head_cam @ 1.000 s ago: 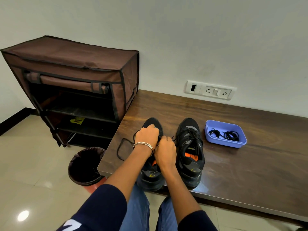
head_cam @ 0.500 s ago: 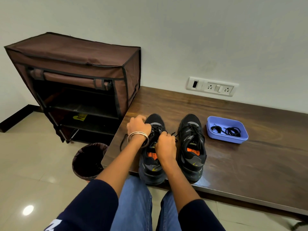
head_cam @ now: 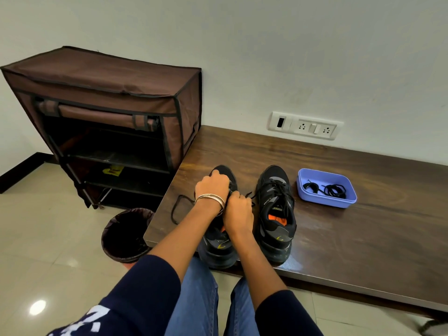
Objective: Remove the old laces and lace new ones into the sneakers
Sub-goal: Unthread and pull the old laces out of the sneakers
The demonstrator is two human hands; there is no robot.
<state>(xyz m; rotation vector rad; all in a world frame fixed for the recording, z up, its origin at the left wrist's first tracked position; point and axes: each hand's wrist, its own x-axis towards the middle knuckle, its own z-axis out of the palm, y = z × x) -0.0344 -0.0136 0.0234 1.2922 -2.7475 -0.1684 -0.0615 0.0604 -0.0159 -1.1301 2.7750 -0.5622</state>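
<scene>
Two black sneakers side by side on dark wood surface (head_cam: 339,202), heels toward person, near front edge. L hand (head_cam: 212,187) w/ metal bangles (head_cam: 211,198) sits over toe/lace area of left sneaker (head_cam: 218,248), fingers curled down onto it; R hand (head_cam: 237,212) just beside, touching L wrist, fingers curled at the laces mid-shoe. Both look to be pinching lace but exact grip hidden under the hands, can't tell for sure. Loose black lace (head_cam: 178,209) loops out left of that shoe onto surface. Right sneaker (head_cam: 276,212) still fully laced, orange insole visible, not touched. Blue tray (head_cam: 326,202) right of it, apart, w/ coiled black laces (head_cam: 335,190) inside. Brown fabric shoe rack (head_cam: 109,98) at left by wall, black bin (head_cam: 126,236) on floor below surface corner. Wall socket plate (head_cam: 305,126) behind.
</scene>
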